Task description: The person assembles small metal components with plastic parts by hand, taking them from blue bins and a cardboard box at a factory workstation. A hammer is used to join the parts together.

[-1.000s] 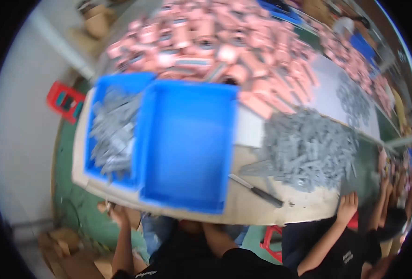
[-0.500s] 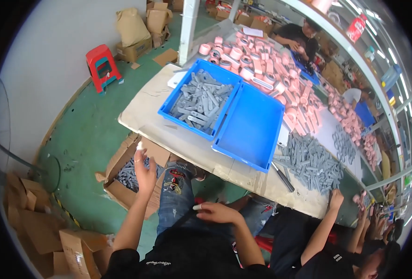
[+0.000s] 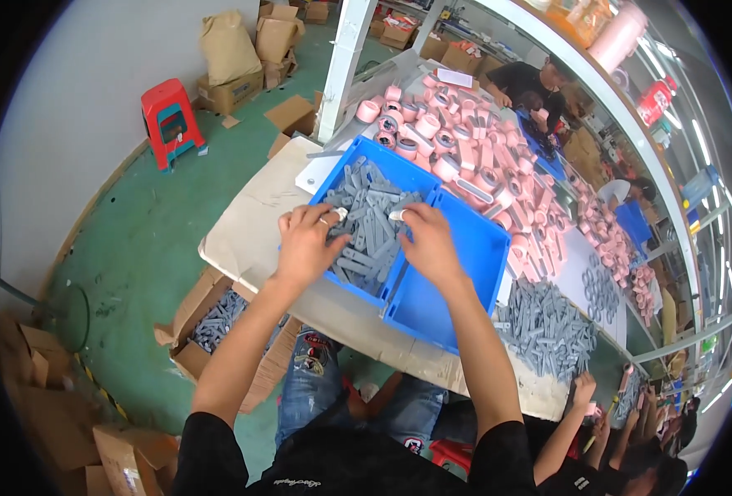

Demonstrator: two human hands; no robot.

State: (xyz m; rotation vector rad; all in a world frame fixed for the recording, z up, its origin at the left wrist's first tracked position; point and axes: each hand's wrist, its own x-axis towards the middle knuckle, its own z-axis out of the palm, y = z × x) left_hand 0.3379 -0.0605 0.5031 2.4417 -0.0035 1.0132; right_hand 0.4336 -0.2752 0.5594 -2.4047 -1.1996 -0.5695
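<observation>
A blue plastic tray (image 3: 425,175) full of flat grey plastic strips (image 3: 369,217) stands on the worktable (image 3: 246,223). Beside it on the right is a second blue tray (image 3: 459,264) with a bare floor. My left hand (image 3: 304,246) reaches over the filled tray's left side, its fingers apart above the strips. Over the same tray's right side is my right hand (image 3: 430,240), fingers spread and tips at the strips. White covers sit on a fingertip of each hand. No strip is seen clearly gripped; what lies under the fingers is partly hidden.
Pink plastic parts (image 3: 465,161) are heaped behind the trays. Loose grey strips (image 3: 544,326) lie at the right, near a co-worker's hand (image 3: 583,388). A carton of grey parts (image 3: 191,357) stands below the table's left edge. A red stool (image 3: 170,124) is farther left.
Both my hands have risen from near my lap and beside the table to the filled blue tray. The view has shifted slightly. The co-worker's hand appears lower.
</observation>
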